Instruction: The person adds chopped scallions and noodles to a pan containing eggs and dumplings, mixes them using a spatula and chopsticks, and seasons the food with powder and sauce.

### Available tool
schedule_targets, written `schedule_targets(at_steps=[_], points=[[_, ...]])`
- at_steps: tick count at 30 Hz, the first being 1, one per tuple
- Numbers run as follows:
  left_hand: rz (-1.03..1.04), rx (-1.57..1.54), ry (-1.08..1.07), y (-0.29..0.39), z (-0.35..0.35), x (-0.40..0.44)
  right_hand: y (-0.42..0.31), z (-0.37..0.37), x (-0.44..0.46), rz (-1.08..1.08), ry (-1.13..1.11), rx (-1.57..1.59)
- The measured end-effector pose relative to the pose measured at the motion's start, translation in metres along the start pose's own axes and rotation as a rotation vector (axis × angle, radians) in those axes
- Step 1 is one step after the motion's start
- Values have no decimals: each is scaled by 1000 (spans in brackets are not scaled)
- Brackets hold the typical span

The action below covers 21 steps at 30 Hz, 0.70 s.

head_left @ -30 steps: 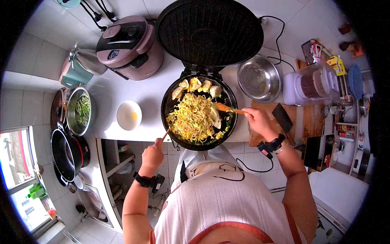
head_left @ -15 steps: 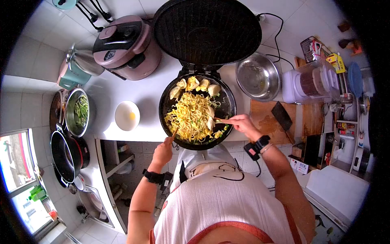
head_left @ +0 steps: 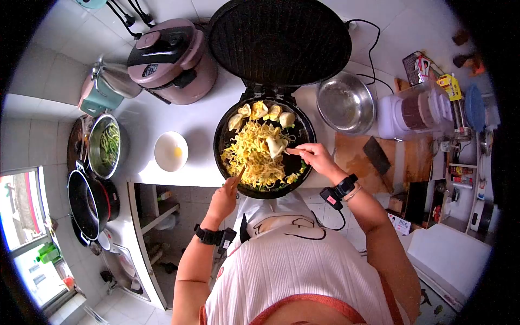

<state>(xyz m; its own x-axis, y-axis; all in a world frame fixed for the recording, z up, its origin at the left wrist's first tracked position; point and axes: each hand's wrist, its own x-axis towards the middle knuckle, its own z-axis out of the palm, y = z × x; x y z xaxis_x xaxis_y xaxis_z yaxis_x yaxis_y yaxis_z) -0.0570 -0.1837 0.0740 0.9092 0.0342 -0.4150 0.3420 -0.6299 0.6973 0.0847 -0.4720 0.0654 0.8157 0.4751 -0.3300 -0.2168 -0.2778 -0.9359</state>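
My left hand [head_left: 223,198] is closed around a thin wooden utensil [head_left: 239,174], its tip at the near left edge of a heap of noodles [head_left: 252,154]. In my right hand [head_left: 319,161] is another wooden utensil [head_left: 295,151], reaching in from the right; I cannot tell whether these are chopsticks or spatula handles. A pale dumpling [head_left: 276,146] sits at its tip, over the right side of the noodles. The noodles, with bits of egg and green, lie in a round black electric griddle [head_left: 221,122]. Several dumplings [head_left: 260,110] line its far side.
The griddle's lid [head_left: 279,43] stands raised behind. Left are a white bowl [head_left: 171,151] with egg, a pressure cooker [head_left: 173,62] and a steel bowl of green vegetables [head_left: 106,146]. Right are a steel bowl [head_left: 345,103] and a cleaver [head_left: 376,155] on a cutting board [head_left: 352,162].
The dumpling on the right has moved left and away from me over the noodles, together with the right utensil. My left hand has shifted slightly to the right and away from me.
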Motion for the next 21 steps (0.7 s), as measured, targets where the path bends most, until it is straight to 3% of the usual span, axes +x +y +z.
schedule_targets(at_steps=[2, 5, 10, 12, 14, 16, 21], points=[[86, 60, 47, 1, -4, -2, -26, 1, -3, -163, 79, -430], [-50, 252, -41, 4, -20, -11, -56, -8, -13, -152, 72, -631], [-121, 396, -60, -26, -34, -23, -55, -40, -32, 57, 153, -729], [-187, 474, -146, -38, -30, -22, -13, -54, -32, -3, 148, -765], [-162, 376, -152, -39, -20, -18, 17, -55, -30, 274, 11, -279], [-140, 279, -157, -36, -11, -14, 34, -33, -30, 254, -3, -105], [-35, 178, -115, -38, 11, 3, 46, 16, -11, 438, -13, 400]])
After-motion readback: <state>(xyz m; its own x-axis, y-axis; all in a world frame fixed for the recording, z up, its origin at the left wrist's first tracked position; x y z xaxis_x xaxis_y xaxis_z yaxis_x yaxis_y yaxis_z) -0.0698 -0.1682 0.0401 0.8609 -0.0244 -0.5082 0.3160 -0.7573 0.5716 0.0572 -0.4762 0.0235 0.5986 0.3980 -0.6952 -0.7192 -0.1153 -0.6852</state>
